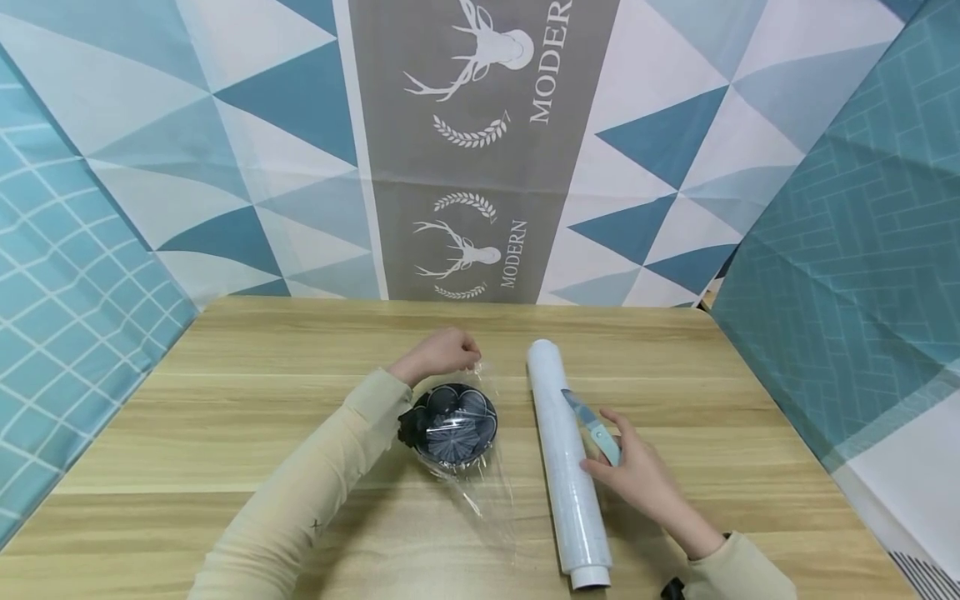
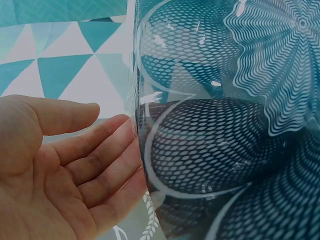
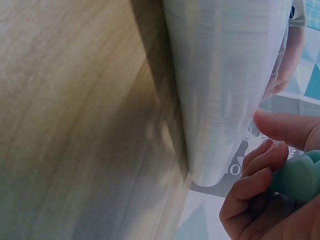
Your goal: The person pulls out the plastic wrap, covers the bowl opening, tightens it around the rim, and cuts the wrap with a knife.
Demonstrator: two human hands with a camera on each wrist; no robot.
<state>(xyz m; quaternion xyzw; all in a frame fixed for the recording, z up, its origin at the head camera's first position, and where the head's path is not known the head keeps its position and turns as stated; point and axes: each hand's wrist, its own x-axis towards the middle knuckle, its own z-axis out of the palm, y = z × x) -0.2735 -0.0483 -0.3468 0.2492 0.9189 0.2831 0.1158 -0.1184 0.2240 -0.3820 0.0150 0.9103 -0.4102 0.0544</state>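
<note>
A dark blue bowl (image 1: 474, 427) with white netted and flower patterns stands near the table's middle, clear plastic film (image 1: 480, 492) draped over it and trailing toward the front. My left hand (image 1: 447, 350) is at its far side. In the left wrist view, the extended fingers (image 2: 107, 165) touch the film at the bowl's edge, the thumb held apart. To the right lies a long white roll of cling film (image 1: 562, 467). Beside it my right hand (image 1: 637, 471) holds a knife (image 1: 602, 437) by its light teal handle, blade pointing over the roll. The thumb tip is right at the roll's side.
The wooden table (image 1: 285, 358) reaches back to a patterned cloth (image 1: 450, 150) hanging behind. More blue cloth hangs at the left and right sides. A black device (image 1: 672, 589) sits by the right sleeve.
</note>
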